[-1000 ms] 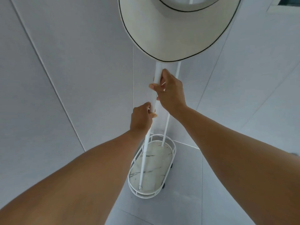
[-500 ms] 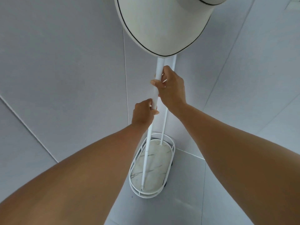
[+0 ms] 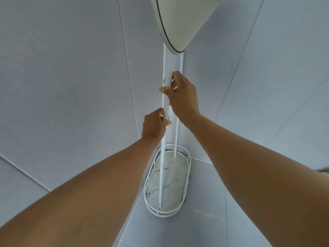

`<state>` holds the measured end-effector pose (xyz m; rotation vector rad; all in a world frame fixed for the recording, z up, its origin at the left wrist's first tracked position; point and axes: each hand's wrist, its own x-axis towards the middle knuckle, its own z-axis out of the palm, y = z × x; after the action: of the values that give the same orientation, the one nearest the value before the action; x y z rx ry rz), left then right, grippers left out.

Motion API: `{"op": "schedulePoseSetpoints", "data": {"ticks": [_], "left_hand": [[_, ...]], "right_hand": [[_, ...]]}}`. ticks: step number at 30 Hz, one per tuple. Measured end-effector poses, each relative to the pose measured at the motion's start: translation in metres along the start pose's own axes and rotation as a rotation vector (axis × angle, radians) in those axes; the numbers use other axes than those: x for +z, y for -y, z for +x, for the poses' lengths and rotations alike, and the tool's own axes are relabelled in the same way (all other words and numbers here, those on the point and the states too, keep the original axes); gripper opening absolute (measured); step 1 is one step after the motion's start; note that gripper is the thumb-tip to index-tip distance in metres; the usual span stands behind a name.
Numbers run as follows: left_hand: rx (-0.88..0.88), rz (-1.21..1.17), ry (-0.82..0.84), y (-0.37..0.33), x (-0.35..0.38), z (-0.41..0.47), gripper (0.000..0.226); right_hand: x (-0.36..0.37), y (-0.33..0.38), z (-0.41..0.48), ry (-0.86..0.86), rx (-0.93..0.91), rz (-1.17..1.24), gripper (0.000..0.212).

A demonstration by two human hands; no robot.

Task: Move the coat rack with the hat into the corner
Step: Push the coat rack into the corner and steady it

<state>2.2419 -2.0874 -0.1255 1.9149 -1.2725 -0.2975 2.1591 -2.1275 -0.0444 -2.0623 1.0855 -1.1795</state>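
Observation:
A white coat rack point(image 3: 162, 168) stands upright on an oval marble-patterned base point(image 3: 167, 182) with a wire rim, close to where two grey walls meet. A cream hat point(image 3: 179, 20) with a dark-edged brim hangs at its top, partly cut off by the frame. My right hand point(image 3: 181, 97) grips the nearer, thicker pole high up. My left hand point(image 3: 154, 125) is closed around the same pole just below it. A second thin pole point(image 3: 179, 107) runs behind my right hand.
Grey panelled walls point(image 3: 71, 68) close in on the left and right, meeting behind the rack. The floor point(image 3: 204, 220) is grey tile. Something dark shows at the right edge point(image 3: 324, 170).
The rack's base has shifted right and farther toward the wall junction, and the hat has moved up and right, more out of frame. Both hands kept their hold on the pole.

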Motion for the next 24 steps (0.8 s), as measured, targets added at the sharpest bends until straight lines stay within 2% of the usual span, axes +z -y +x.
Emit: {"op": "schedulePoseSetpoints", "data": {"ticks": [7, 20, 24], "left_hand": [[-0.027, -0.03, 0.028, -0.004, -0.005, -0.008, 0.008], [-0.094, -0.014, 0.13, -0.013, -0.026, -0.017, 0.024], [-0.156, -0.068, 0.093, -0.026, -0.035, -0.018, 0.026]], "right_hand": [[-0.005, 0.009, -0.008, 0.034, 0.047, -0.024, 0.03], [-0.018, 0.019, -0.021, 0.112, 0.108, -0.014, 0.031], [-0.022, 0.021, -0.02, 0.099, 0.189, 0.009, 0.031]]}}
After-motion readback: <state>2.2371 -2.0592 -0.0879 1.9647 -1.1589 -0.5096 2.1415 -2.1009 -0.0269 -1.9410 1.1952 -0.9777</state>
